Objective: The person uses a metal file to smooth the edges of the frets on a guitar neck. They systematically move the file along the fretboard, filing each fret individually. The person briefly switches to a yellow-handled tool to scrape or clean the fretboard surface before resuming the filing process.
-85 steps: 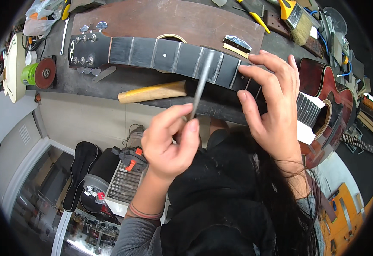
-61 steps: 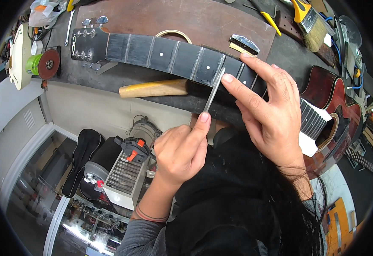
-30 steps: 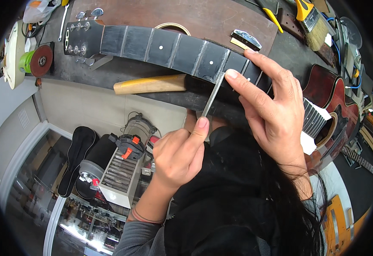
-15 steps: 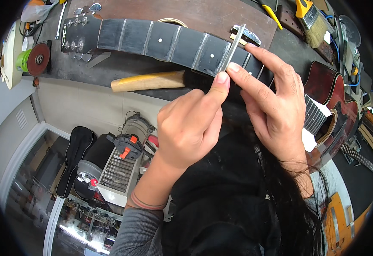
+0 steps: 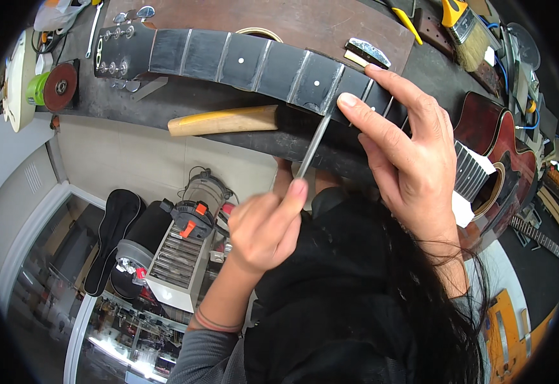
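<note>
A guitar neck [image 5: 206, 54] lies across the bench, its dark fretboard crossed by metal frets and dotted with white inlays. My left hand [image 5: 263, 230], slightly blurred, is closed around the near end of a slim metal file [image 5: 314, 144]. The file's far tip reaches the near edge of the fretboard, by a fret. My right hand [image 5: 410, 150] has its thumb and index finger apart, resting on the fretboard just right of that fret; its other fingers curl at the near side, partly hidden. Beyond the right fingertips sits a small metal-topped tool [image 5: 368, 52].
A curved wooden block [image 5: 225, 120] lies at the bench's near edge. A paintbrush [image 5: 468, 38] is at the far right, and a red guitar body [image 5: 510, 147] stands right of my right hand. A sanding disc [image 5: 59, 88] lies at left; a vacuum-like machine [image 5: 193, 211] stands below.
My left hand has drawn back toward me and down-left with the file, so the file crosses less of the fretboard. The right hand has stayed nearly in place on the neck.
</note>
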`<state>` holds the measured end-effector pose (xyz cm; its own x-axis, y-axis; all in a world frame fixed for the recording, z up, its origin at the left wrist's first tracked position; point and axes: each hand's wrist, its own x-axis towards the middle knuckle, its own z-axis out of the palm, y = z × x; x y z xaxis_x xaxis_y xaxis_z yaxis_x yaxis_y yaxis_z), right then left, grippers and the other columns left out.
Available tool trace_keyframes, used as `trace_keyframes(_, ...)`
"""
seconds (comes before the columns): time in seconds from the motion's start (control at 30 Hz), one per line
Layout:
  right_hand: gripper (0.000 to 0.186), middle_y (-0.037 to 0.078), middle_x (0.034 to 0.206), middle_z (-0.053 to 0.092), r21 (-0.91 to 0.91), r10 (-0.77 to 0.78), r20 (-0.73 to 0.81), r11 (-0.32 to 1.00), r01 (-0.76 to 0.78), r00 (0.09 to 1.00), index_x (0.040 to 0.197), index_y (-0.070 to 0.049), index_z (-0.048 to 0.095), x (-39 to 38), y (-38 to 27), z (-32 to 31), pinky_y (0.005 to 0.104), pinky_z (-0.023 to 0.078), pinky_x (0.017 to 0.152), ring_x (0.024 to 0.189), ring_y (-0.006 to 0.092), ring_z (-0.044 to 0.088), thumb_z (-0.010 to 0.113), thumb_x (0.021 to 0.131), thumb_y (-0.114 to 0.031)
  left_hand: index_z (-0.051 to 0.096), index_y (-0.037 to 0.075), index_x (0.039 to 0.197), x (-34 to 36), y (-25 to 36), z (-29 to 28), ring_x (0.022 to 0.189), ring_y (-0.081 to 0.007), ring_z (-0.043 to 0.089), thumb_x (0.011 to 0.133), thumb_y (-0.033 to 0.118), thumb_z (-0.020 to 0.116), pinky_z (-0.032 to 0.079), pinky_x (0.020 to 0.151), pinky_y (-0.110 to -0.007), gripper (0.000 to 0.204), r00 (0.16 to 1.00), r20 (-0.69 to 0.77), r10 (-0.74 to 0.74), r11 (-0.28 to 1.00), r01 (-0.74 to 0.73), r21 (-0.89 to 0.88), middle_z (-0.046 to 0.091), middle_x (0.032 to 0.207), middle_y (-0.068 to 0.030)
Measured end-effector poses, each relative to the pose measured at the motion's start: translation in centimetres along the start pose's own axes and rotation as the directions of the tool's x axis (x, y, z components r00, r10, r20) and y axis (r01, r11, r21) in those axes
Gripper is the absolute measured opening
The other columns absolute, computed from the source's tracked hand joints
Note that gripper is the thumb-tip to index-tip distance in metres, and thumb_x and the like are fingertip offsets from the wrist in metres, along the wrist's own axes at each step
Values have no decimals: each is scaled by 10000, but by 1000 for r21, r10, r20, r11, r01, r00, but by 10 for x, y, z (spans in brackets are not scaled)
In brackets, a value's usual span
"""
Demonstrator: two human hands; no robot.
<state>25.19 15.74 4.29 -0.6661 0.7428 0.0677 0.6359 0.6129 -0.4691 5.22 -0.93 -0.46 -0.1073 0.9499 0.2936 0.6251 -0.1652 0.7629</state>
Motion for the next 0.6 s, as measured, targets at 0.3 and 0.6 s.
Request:
trace_keyframes(0.3,650,128,1523,700,5,-3,-17,1000,3,1000,1405,-244,806,0,1,-2,459,535,1080,1321,354,693,833,813,23,763,-78,1326,4,5,-4,521,-197,536,822,-206,775,455,503,-332,520,1000,11,29,1000,-29,1,584,694,-83)
trace_keyframes(0.6,635,134,1520,702,15,13,-17,1000,-12,1000,1403,-221,803,1,0,-3,469,534,1090,1324,359,693,830,815,20,787,-14,1382,66,-3,23,552,-240,573,812,-150,762,487,541,-393,586,999,-44,7,999,-9,-41,574,728,-75)
